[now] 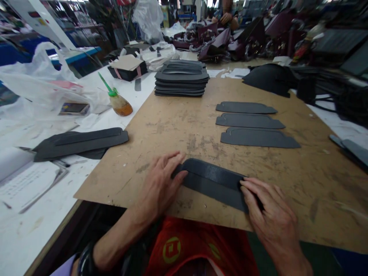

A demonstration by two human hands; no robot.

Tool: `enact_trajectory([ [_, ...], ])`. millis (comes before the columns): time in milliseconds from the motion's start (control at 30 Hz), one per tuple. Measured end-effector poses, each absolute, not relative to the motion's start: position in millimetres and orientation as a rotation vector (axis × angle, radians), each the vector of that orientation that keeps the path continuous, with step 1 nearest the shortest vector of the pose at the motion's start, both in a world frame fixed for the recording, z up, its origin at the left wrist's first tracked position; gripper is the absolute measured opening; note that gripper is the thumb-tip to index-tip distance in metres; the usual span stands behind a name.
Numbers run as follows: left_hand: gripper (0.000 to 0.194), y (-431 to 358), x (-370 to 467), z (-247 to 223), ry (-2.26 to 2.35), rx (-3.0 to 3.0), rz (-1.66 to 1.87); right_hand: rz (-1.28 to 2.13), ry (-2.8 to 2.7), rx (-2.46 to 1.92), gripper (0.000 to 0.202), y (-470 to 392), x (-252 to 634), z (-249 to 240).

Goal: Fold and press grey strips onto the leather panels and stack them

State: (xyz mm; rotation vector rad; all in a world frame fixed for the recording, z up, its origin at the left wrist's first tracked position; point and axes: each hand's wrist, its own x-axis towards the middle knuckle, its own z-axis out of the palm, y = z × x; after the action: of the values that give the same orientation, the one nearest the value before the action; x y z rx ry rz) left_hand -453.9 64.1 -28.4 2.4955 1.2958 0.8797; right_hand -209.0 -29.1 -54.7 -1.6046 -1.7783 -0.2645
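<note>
A long dark piece (212, 181) with a shinier strip along its far edge lies at an angle near the front of the brown board (172, 126). My left hand (162, 182) grips its left end, thumb on top and fingers at the far side. At the right end my right hand (267, 207) pinches the piece, with thumb and fingers around its edge. Three similar dark pieces (258, 138) lie in a column beyond it. Part of each end is hidden under my hands.
A tall stack of dark pieces (181, 78) stands at the back of the board. On the left are more dark pieces (83, 142), a green-tipped bottle (120, 104), plastic bags (31, 84) and papers (25, 184). Dark material (270, 78) lies back right.
</note>
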Motion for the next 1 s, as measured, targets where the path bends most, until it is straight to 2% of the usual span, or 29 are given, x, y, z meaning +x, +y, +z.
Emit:
enact_trajectory([
  [100,0.041,77,-459,-25,1.402,2.415,0.749,-0.221,-1.638,-1.63,0.019,-29,-209,-51],
  [267,0.037,80,-458,-27,1.333,2.457,0.623,0.051,-1.202,-1.646,0.02,-32,-203,-52],
  [400,0.04,79,-455,-29,1.33,2.495,0.596,0.355,-0.667,-1.358,0.015,-31,-197,-55],
  [500,0.042,81,-453,-26,1.343,2.489,0.53,0.443,-0.499,-1.152,0.012,-27,-195,-52],
  [633,0.043,83,-451,-16,1.359,2.394,0.37,0.453,-0.481,-1.116,0.013,-26,-194,-53],
  [767,0.033,79,-448,-5,1.39,2.213,0.317,0.411,-0.599,-1.28,0.019,-29,-191,-60],
  [900,0.029,70,-449,-5,1.393,2.074,0.482,0.322,-0.928,-1.571,0.036,-29,-193,-59],
  [1000,0.025,64,-450,-12,1.211,1.825,0.681,0.323,-1.187,-1.702,0.047,-27,-197,-53],
])
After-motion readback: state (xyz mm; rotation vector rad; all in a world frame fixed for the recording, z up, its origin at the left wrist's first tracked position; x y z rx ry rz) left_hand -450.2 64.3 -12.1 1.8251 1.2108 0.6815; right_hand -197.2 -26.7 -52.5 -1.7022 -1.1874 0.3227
